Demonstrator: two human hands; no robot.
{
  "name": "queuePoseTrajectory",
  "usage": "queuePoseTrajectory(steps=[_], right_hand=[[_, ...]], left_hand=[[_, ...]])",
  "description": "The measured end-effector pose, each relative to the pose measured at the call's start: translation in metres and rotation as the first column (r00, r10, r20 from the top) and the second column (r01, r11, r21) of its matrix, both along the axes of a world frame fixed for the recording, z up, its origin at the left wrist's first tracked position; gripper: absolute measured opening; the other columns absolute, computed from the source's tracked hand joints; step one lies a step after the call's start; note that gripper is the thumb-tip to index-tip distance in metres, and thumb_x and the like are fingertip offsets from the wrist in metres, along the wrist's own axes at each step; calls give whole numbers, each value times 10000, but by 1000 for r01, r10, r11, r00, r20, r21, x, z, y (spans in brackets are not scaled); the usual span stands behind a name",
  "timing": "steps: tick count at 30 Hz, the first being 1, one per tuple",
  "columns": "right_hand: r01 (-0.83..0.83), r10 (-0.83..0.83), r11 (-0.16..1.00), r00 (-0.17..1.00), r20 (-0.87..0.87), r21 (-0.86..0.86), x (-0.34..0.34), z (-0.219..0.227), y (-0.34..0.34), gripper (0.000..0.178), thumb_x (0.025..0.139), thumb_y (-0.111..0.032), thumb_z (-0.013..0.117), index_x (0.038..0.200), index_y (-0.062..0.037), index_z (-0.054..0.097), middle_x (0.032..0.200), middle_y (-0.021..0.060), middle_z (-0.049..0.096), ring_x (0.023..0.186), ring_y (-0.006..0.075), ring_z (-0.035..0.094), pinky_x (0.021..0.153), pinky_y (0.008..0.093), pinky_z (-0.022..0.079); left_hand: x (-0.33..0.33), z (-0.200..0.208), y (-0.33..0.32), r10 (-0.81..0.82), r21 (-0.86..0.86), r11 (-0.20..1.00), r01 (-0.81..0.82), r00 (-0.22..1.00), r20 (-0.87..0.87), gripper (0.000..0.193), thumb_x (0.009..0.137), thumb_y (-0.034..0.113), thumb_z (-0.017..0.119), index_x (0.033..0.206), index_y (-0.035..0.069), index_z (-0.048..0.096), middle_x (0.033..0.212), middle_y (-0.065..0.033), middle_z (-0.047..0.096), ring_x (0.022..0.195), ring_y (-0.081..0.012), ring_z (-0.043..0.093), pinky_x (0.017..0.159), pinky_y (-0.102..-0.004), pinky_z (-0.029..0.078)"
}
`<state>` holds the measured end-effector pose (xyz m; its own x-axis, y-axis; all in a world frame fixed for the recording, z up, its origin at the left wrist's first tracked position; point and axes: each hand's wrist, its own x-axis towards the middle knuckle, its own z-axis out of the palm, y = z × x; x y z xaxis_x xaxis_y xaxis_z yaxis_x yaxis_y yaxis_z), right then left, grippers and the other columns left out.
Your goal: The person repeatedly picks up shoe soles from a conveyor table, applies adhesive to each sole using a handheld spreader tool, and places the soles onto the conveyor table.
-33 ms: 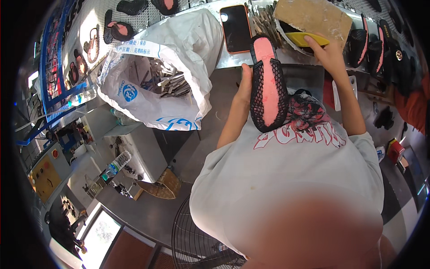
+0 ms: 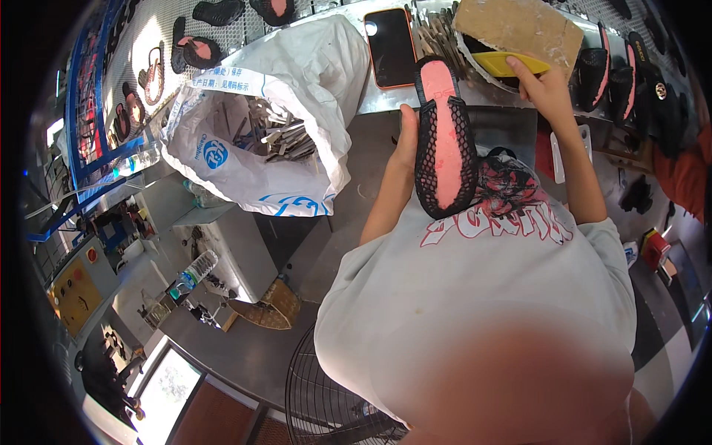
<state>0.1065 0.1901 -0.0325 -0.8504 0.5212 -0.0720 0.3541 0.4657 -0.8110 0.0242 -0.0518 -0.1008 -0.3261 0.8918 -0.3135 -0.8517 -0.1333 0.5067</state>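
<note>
My left hand [image 2: 406,141] is closed around the side of a black woven shoe upper [image 2: 466,159], its thumb up along the edge. The shoe's pink underside [image 2: 445,126] faces up, toe end toward me. Most of the left fingers are hidden behind it. At the bench, my right hand [image 2: 545,87] grips a flat yellow-handled tool [image 2: 493,62], whose working end I cannot see. That tool lies over the mouth of a round pale-rimmed container [image 2: 482,77], partly covered by a stained brown board [image 2: 519,30].
An open white sack [image 2: 311,81] of thin strips stands left, near a dark phone with an orange edge [image 2: 389,48]. More strips [image 2: 437,37] lie beside the container. Black shoes [image 2: 593,78] line the right; others sit on a mesh rack [image 2: 196,52]. A fan [image 2: 319,386] stands below.
My right hand has shifted slightly on the yellow tool, which has tilted a little. The left hand and the shoe upper stay nearly still.
</note>
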Motion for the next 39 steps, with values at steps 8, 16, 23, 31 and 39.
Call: queuePoseTrajectory(steps=[8,16,23,31,39], right_hand=[[176,-258,827,963,-82,-534,-1,-2,16,332,893,-344,604,799,-27,621,496,-8,493,427,79,442,419,210,311],[-79,-403,505,859,-316,-859,-12,56,-16,270,906,-242,593,895,27,619,799,82,640,633,155,591,530,250,440],[-236,61,894,906,-419,-380,-4,69,-15,168,856,-89,641,973,31,653,875,95,674,746,182,640,656,294,503],[-593,543,804,695,-472,51,-10,81,-13,193,758,-34,686,940,19,647,849,126,661,785,270,645,704,319,504],[-671,723,682,559,-407,290,-10,93,-28,208,731,-41,722,907,41,646,827,154,654,748,290,642,663,334,513]], left_hand=[[-13,32,28,165,0,986,-165,986,27,886,813,762,228,1216,19,494,1000,-88,621,845,-188,624,741,-324,535],[-44,65,49,231,-104,961,-255,951,-205,758,895,672,231,1135,26,546,962,-90,634,830,-183,636,744,-308,534],[-41,87,57,207,-151,945,-291,887,-412,715,938,612,247,996,-2,608,838,-72,648,747,-137,629,676,-271,513],[-38,96,52,183,-201,920,-336,824,-537,714,942,603,254,960,-7,625,814,-73,652,705,-134,629,652,-265,512],[-55,89,51,365,-178,908,-378,925,-102,443,981,460,348,1086,77,544,878,-36,587,806,-151,564,728,-282,476]])
